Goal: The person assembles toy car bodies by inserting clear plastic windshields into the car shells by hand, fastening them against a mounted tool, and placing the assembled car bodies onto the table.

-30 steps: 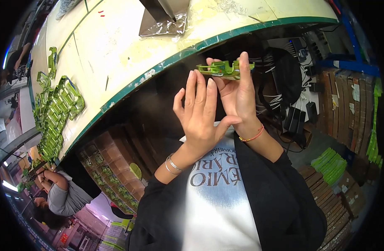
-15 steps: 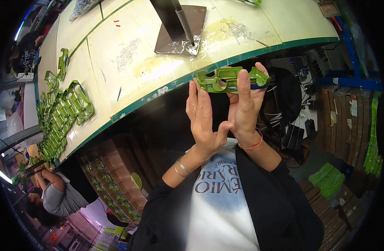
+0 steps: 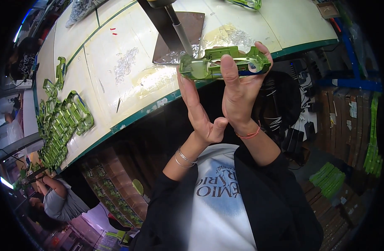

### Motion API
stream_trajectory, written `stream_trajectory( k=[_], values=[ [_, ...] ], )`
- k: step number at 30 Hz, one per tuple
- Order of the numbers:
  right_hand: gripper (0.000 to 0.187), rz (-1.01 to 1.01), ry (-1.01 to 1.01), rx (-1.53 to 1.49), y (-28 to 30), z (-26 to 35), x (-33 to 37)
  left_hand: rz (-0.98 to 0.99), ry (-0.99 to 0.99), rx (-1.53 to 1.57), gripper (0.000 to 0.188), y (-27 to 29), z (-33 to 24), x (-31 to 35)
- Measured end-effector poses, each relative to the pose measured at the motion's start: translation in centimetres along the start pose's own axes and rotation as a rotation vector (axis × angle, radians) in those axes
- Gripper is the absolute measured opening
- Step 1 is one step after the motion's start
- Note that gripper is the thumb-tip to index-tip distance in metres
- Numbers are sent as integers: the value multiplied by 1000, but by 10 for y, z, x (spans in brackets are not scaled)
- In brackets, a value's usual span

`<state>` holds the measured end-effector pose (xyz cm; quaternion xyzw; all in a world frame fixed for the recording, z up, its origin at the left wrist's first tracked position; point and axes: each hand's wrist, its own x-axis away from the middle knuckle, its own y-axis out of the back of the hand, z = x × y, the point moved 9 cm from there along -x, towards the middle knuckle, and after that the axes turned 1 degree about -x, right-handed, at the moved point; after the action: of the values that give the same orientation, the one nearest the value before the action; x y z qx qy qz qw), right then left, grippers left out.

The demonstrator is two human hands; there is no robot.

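Observation:
I hold a glossy green, frame-shaped metal part (image 3: 208, 66) up in front of me, level with the table edge. My right hand (image 3: 238, 90) grips it from below, thumb across its front and fingers curled round its right end. My left hand (image 3: 196, 106) stands edge-on beside the right, fingers straight and pressed against the part's left end. The two palms touch at the heel. Right behind the part rises a dark stand with a grey rod (image 3: 179, 29).
The pale worktable (image 3: 116, 54) has a green rim curving from lower left to upper right. A heap of like green parts (image 3: 60, 119) lies at its left end. Another person (image 3: 54, 198) bends low at lower left. Stacked cartons (image 3: 342, 104) and cables stand at right.
Both hands have lifted the green part up and slightly left, from below the table edge to in front of the stand. The part has tilted so its open face shows more.

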<state>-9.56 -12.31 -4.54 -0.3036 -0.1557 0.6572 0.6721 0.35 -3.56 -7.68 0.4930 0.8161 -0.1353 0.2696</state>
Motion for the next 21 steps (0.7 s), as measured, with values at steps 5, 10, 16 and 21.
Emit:
stream_trajectory(
  k=[5,10,16,21],
  values=[
    [84,36,68,55,-4,8,-4,4,-29,9,117,-5,-3,-6],
    [85,33,59,43,-5,6,-7,9,-23,6,118,-6,-1,-8],
    [85,32,61,19,-2,6,-10,40,-43,-42,118,-8,-1,-9],
    [85,65,64,45,-4,6,-10,20,-22,16,120,-8,-1,-8]
  ],
)
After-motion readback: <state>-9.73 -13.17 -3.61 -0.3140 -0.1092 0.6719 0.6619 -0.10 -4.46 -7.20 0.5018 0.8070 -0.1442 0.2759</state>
